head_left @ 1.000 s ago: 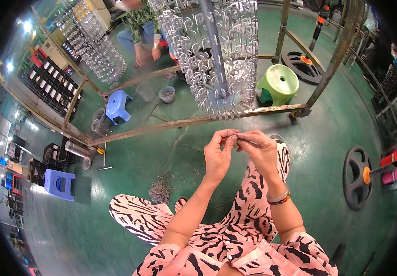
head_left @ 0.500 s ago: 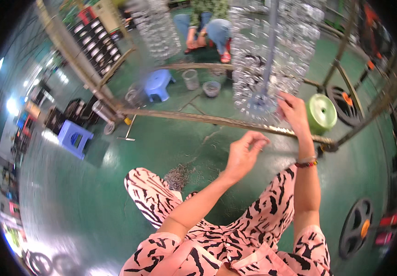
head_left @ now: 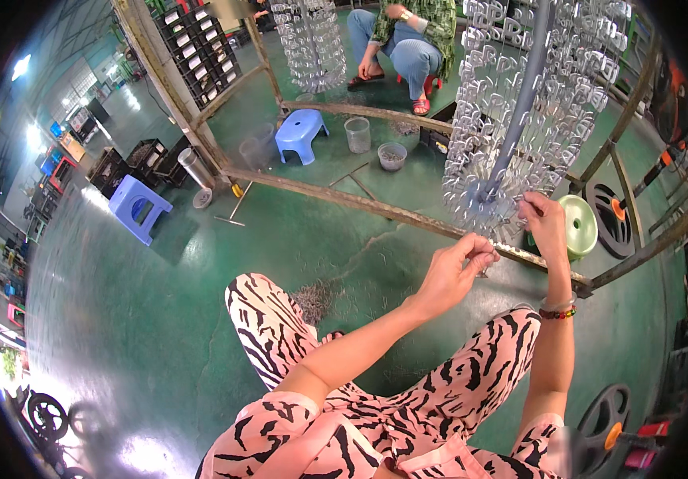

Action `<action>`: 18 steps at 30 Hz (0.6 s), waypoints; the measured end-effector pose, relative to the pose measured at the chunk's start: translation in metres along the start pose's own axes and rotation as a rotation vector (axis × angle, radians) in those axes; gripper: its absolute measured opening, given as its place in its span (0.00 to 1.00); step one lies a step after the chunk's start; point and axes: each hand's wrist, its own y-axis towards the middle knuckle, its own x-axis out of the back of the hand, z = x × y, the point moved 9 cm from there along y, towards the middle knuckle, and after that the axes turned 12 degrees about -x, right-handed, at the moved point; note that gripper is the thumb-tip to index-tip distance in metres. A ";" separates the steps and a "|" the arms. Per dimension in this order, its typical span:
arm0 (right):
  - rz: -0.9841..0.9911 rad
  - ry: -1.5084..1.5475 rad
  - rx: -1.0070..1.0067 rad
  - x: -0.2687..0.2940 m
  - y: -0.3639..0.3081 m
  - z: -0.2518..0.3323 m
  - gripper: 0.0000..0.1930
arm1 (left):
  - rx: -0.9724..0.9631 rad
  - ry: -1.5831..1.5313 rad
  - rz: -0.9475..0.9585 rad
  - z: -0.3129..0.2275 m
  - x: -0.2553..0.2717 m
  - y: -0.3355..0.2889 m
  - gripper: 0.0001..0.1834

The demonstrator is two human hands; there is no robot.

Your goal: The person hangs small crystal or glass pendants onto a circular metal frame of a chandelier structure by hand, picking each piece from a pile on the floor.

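In front of me to the right hangs a tall rack of small silvery metal parts point(head_left: 480, 136), set in rows around a grey centre pole point(head_left: 519, 112). My right hand point(head_left: 547, 227) is at its lower right edge, thumb and fingers pinched together; what is between them is too small to make out. My left hand point(head_left: 457, 273) is closed in a pinch, lower and to the left, near the frame's front bar point(head_left: 360, 202). A small shiny metal piece point(head_left: 484, 273) shows just under its fingertips. A heap of similar-looking small metal pieces point(head_left: 312, 303) lies on the floor by my left knee.
Behind the frame stand a blue stool point(head_left: 302, 136), a clear cup point(head_left: 357, 134) and a bowl of small parts point(head_left: 392, 156). Another person point(head_left: 416, 48) sits beyond, near a second hanging rack point(head_left: 310, 44). A green stool point(head_left: 577, 227) is at right, another blue stool point(head_left: 138, 209) at left.
The view has shifted, so the rack and surroundings sit further right and lower. My left hand has moved closer to the right hand, its fingers now more tightly pinched. My right hand stays by the rack.
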 end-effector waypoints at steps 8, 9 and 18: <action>-0.186 -0.319 0.294 0.042 -0.027 0.007 0.08 | 0.048 -0.248 0.014 0.029 -0.030 0.024 0.03; -0.150 -0.287 0.362 0.036 -0.029 0.014 0.08 | 0.071 -0.291 0.001 0.032 -0.029 0.025 0.04; 0.076 -0.145 0.175 0.043 -0.038 0.007 0.10 | 0.240 -0.418 0.088 0.057 -0.071 0.039 0.06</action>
